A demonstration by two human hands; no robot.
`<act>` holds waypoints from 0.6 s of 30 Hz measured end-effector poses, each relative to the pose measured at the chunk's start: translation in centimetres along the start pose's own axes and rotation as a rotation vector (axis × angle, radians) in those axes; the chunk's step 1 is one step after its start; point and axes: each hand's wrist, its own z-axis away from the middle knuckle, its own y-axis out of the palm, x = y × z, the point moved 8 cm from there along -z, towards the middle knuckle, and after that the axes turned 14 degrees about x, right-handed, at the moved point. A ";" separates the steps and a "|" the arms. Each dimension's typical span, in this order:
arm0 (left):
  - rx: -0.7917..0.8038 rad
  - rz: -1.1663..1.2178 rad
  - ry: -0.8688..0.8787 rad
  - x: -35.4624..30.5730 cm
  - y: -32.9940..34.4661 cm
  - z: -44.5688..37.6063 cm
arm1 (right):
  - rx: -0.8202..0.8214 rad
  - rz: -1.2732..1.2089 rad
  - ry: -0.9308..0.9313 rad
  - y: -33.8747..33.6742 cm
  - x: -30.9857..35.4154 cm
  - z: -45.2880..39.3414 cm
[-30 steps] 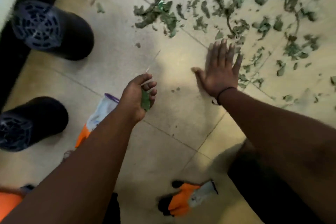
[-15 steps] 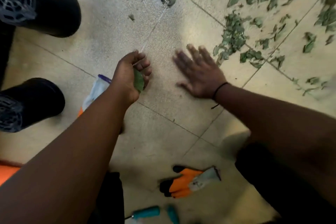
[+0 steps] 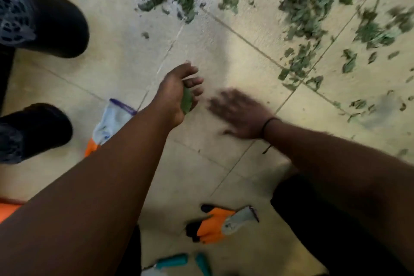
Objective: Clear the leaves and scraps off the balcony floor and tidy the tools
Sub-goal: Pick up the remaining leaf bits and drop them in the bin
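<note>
1. Two black pots lie tipped on the floor [image 3: 116, 175] at the left: the far pot [image 3: 56, 24] and the near pot [image 3: 35, 130], both cut by the left edge, their mesh-like bases facing the camera.
2. A white and orange glove [image 3: 112, 121] lies just left of the left forearm, partly hidden under it. A second orange glove [image 3: 221, 224] lies near the bottom middle, between the two forearms.
3. Teal tool handles [image 3: 174, 261] show at the bottom edge; the rest of the tool is cut off.
4. An orange patch [image 3: 9, 208] at the lower left edge cannot be identified.
5. Scattered leaves [image 3: 300, 4] cover the far and right tiles, well apart from the left hand; many are smeared by blur.
6. The left hand [image 3: 177, 94] is raised over the middle tiles, its grip curled loosely around a green leaf [image 3: 186, 102] held in the palm.
7. The right hand [image 3: 242, 114] is just right of the left hand, low over the floor, fingers straight and spread, palm down. It is blurred, so contact with the tile cannot be told. A dark band [image 3: 267, 124] circles its wrist.
</note>
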 end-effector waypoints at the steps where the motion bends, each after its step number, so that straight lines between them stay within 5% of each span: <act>1: -0.022 -0.018 -0.022 0.1 0.3 1.1 | -0.036 -0.039 0.101 -0.2 -2.4 0.8; 4: -0.098 -0.022 -0.105 1.0 2.1 5.2 | 0.009 -0.271 0.481 -1.1 -12.1 7.0; 10: -0.167 0.039 -0.164 1.7 9.9 16.2 | -0.126 -0.295 0.350 -6.6 -12.4 18.7; 18: 0.068 -0.051 -0.200 -4.8 17.5 20.7 | 0.137 -0.666 0.628 1.2 -11.8 32.4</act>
